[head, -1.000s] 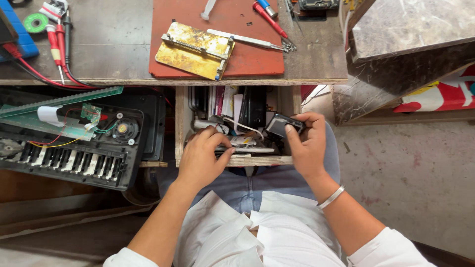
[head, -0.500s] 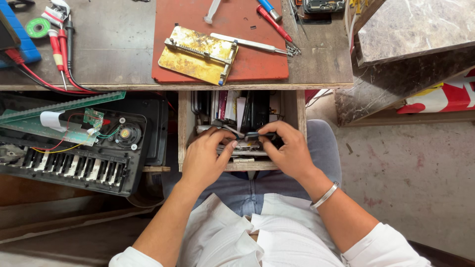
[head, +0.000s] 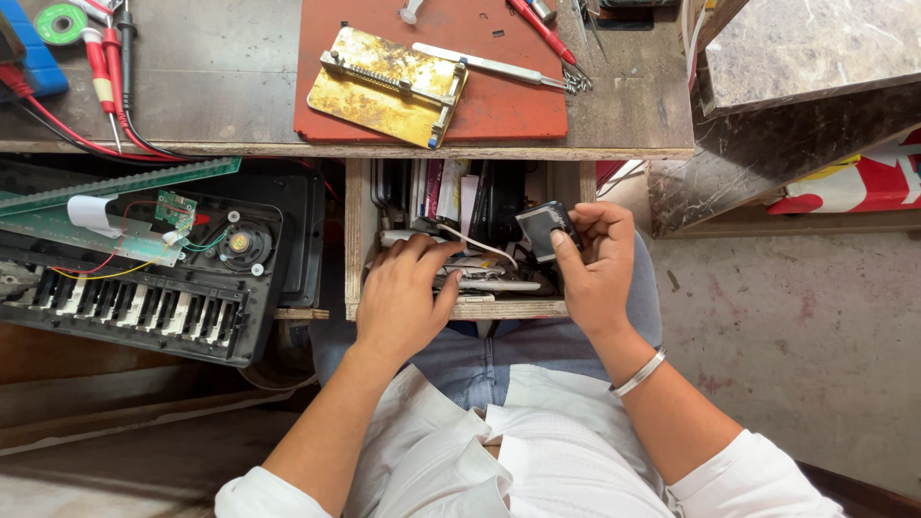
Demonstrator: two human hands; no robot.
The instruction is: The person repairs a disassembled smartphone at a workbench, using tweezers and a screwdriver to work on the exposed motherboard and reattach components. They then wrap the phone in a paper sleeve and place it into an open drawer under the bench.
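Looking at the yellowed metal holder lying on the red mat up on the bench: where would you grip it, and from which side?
Judging by its pose, grip the yellowed metal holder across its two long edges, coming from above. It lies flat on the red mat, and its long sides look clear. I would avoid the end beside the tweezers.
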